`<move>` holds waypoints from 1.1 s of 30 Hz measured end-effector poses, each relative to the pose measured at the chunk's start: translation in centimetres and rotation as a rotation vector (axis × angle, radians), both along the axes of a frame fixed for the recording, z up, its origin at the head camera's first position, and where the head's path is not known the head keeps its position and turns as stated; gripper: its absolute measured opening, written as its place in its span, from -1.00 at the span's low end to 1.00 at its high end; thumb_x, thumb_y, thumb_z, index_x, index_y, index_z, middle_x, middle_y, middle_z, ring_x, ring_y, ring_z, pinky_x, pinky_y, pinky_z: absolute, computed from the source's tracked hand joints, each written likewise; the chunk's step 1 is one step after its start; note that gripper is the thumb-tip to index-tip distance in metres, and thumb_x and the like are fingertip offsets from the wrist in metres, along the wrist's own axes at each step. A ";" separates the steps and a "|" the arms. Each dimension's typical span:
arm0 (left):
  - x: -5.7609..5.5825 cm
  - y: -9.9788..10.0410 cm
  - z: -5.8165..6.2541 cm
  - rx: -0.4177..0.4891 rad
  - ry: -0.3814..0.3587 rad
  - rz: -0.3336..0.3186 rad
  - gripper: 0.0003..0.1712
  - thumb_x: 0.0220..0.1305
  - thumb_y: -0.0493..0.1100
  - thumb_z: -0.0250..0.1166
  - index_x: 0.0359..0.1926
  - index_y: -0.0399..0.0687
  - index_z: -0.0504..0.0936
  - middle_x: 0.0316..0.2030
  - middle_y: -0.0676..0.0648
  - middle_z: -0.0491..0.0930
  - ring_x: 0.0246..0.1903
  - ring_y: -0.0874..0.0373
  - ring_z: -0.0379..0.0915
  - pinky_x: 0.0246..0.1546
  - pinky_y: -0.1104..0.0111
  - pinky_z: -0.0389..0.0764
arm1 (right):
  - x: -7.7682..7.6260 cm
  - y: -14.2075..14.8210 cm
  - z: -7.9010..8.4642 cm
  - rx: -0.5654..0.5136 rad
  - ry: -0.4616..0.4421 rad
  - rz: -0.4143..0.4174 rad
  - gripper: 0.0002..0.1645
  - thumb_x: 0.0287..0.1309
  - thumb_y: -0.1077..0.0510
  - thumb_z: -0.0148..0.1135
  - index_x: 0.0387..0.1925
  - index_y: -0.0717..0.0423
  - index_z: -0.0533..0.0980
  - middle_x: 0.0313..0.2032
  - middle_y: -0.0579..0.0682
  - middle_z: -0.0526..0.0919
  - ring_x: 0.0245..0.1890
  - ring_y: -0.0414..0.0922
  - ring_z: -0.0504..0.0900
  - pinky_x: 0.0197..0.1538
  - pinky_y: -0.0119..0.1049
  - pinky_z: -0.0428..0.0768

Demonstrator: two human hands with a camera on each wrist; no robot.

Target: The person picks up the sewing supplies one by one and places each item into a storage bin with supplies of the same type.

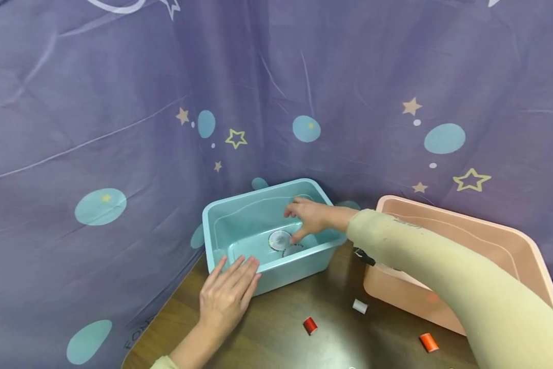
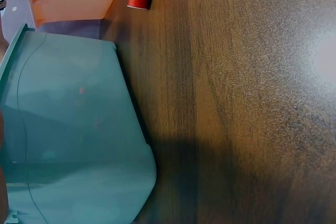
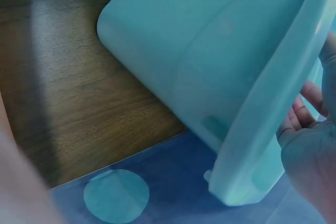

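Note:
A light-blue plastic bin [image 1: 276, 279] stands on the wooden table. Across its near rim lies my left hand [image 1: 225, 297], its fingers extended over the edge. My right hand [image 1: 310, 218] reaches inside, thumb and fingers spread apart with nothing visible between them. Below it, on the bin floor, are two round, pale discs with dotted edges, one whole disc [image 1: 280, 240] and a second disc [image 1: 292, 250] partly hidden by the near wall. The thumb is close to them; whether it touches is unclear. In the right wrist view the fingers [image 3: 304, 111] show past the bin's rim.
A peach bin [image 1: 410, 300] stands to the right, partly behind the right sleeve [image 1: 424, 261]. On the table [image 1: 276, 338] lie a red thread spool [image 1: 310, 326], a white spool [image 1: 360, 306] and an orange spool [image 1: 428, 342]. A purple patterned curtain [image 1: 350, 66] hangs behind.

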State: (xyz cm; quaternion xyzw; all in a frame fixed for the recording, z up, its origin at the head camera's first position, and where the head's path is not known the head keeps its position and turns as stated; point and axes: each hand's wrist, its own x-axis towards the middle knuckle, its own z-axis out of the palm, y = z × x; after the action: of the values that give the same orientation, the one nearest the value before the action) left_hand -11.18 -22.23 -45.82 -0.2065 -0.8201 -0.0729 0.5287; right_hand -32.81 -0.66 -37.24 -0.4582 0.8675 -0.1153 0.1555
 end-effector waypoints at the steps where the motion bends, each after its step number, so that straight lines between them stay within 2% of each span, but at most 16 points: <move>1: 0.0 0.0 0.0 0.001 -0.003 0.000 -0.62 0.60 0.02 0.22 0.01 -0.10 0.86 -0.09 -0.07 0.84 -0.16 -0.09 0.83 0.10 -0.12 0.66 | 0.0 0.1 0.1 -0.006 -0.005 -0.002 -0.14 0.14 -0.15 0.64 0.32 0.18 0.50 0.18 0.13 0.56 0.24 0.03 0.54 0.34 -0.11 0.53; 8: 0.0 0.0 0.2 0.006 -0.009 -0.006 -0.63 0.59 0.03 0.23 0.02 -0.10 0.86 -0.08 -0.07 0.84 -0.17 -0.10 0.83 0.11 -0.12 0.65 | 0.6 1.6 0.9 -0.058 -0.024 -0.031 -0.16 0.15 -0.12 0.63 0.32 0.19 0.50 0.19 0.14 0.54 0.22 0.04 0.55 0.33 -0.11 0.54; 15: 0.0 0.1 0.2 0.011 -0.024 -0.008 -0.62 0.58 0.04 0.23 0.02 -0.08 0.86 -0.08 -0.07 0.84 -0.17 -0.09 0.83 0.09 -0.13 0.66 | 1.4 3.7 2.6 -0.125 -0.052 -0.068 -0.17 0.19 -0.12 0.59 0.34 0.17 0.49 0.22 0.11 0.52 0.23 0.10 0.57 0.31 -0.07 0.56; 25: 0.0 -0.1 0.6 0.015 -0.055 -0.019 -0.60 0.62 0.05 0.19 0.03 -0.08 0.86 -0.08 -0.06 0.84 -0.15 -0.09 0.83 0.10 -0.14 0.66 | 3.5 7.9 4.7 -0.184 0.036 -0.093 -0.20 0.23 -0.16 0.56 0.32 0.19 0.51 0.23 0.15 0.57 0.17 0.09 0.60 0.26 0.00 0.59; 33: 0.1 0.2 0.9 -0.007 -0.086 -0.024 -0.56 0.64 0.07 0.15 0.04 -0.08 0.85 -0.07 -0.07 0.84 -0.15 -0.10 0.83 0.09 -0.14 0.67 | 5.4 11.8 5.1 -0.224 0.073 -0.139 -0.16 0.21 -0.13 0.57 0.33 0.28 0.53 0.10 0.15 0.58 0.13 0.12 0.62 0.23 0.08 0.59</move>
State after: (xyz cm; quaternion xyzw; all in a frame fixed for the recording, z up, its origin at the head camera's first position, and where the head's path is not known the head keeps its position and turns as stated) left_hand -11.10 -22.07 -44.90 -0.2150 -0.8398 -0.0853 0.4912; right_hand -27.41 11.13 -32.12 -0.4154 0.8839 -0.2052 0.0633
